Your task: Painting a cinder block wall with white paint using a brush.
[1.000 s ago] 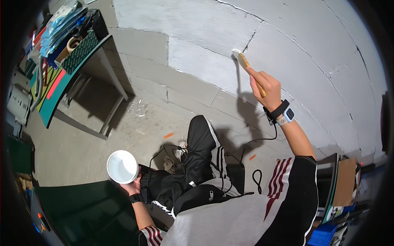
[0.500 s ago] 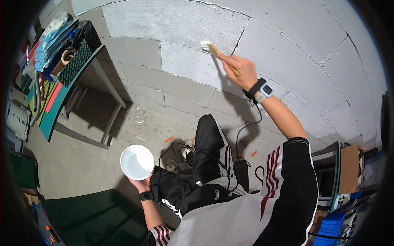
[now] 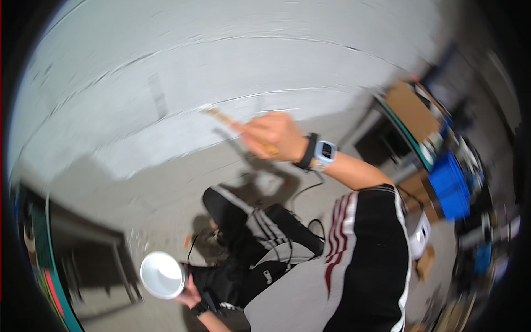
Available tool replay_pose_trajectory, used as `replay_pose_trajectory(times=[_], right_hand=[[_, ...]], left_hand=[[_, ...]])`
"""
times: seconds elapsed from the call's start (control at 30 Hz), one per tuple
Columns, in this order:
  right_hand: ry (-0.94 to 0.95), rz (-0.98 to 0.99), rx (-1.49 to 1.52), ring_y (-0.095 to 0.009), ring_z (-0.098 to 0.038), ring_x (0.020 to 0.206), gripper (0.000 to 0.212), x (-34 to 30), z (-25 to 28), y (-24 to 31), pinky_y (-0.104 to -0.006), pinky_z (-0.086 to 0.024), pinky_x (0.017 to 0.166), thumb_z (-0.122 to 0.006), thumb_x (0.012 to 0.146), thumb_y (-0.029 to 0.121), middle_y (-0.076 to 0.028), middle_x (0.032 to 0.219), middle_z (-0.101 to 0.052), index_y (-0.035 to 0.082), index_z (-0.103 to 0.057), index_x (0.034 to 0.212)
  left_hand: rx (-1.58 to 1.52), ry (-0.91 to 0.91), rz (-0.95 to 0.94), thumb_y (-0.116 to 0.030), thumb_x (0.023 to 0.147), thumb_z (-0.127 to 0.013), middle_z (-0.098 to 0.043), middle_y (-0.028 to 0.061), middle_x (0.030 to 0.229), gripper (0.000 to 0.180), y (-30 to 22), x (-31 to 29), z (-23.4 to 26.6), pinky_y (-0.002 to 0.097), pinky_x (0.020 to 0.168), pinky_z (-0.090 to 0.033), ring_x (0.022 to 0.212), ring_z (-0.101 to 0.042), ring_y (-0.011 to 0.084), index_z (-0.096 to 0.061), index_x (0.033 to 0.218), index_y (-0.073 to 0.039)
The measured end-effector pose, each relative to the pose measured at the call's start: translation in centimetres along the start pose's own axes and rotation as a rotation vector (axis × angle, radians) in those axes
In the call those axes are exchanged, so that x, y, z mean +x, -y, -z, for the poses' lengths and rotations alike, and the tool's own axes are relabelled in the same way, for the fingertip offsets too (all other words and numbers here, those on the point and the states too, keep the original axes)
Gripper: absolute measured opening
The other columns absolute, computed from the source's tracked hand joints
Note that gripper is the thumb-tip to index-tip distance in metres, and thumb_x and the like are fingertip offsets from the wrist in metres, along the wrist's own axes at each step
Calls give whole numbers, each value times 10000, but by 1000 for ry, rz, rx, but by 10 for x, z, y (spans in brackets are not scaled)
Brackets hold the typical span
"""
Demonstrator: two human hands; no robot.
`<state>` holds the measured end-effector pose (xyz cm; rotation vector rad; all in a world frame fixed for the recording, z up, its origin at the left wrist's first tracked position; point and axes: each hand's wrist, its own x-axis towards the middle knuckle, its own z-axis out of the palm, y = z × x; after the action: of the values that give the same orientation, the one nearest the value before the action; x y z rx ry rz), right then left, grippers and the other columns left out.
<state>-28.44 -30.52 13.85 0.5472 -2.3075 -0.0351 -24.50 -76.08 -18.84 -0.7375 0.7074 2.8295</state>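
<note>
Right hand: your right hand [image 3: 272, 135] is closed in a fist round the wooden handle of a paintbrush [image 3: 239, 128], fingers wrapped tight, none spread.
Paintbrush: it slants up and away from that fist toward the grey block wall [image 3: 232, 72]; its tip sits at a pale mortar line, but the blur hides whether the bristles touch.
Wrist: a black strap and a light-blue watch [image 3: 325, 151] sit just behind the fist, on the side away from the wall.
Left hand: your left hand [image 3: 191, 296] is low, well apart from the wall, fingers curled under a white cup [image 3: 162, 275] and gripping it from below.
White cup: round, open mouth facing up at you, inside plain white; contents cannot be told.
Body: black trousers with white stripes [image 3: 249, 232] lie between the cup and the wall; a grey, black and dark-red striped sleeve [image 3: 354, 243] runs back from the watch.
Cardboard box: a brown cardboard box [image 3: 409, 108], flat-topped, stands at the wall's right end, beyond the watch.
Blue crate: a bright blue crate [image 3: 449, 185] sits further out from the wall than the box, past your right arm.
Left edge: a dark table with a green edge [image 3: 47, 249] stands at the wall's left end, beside the cup.
Labels: any print is too blurred to make out.
</note>
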Motion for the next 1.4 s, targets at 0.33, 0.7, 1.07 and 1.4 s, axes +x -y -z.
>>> replay_pose_trajectory(times=[0.33,0.7,1.07,1.4], right_hand=[[-50,-106,-105,-157,-519,489,301,-3,12,14,-287,-414,486,-719,787,161,18,620,-548,140,-697,1087],[35,-72,50,-215,-498,454,365,25,-17,21,-330,-403,441,-652,903,411,-15,601,-528,129,-640,1134],[14,-85,308,-236,-569,514,254,24,-75,32,-353,-433,463,-720,838,283,-43,669,-567,105,-656,1007],[1,-83,529,-231,-650,637,194,24,-97,48,-315,-533,552,-719,804,138,-87,791,-665,75,-717,988]], left_hand=[[286,230,-5,-398,931,-516,-446,286,1406,725,19,81,-75,496,877,-573,1208,-510,514,-313,1466,46],[103,15,-63,-380,974,-461,-421,232,1444,660,6,45,-118,556,1068,-437,1296,-433,463,-331,1458,50],[183,-111,-198,-336,964,-501,-438,244,1433,628,-1,31,-80,584,1092,-389,1298,-437,455,-366,1443,48],[-10,-194,-154,-516,911,-491,-427,212,1462,741,-17,-4,42,618,921,-493,1254,-482,490,-347,1483,-68]])
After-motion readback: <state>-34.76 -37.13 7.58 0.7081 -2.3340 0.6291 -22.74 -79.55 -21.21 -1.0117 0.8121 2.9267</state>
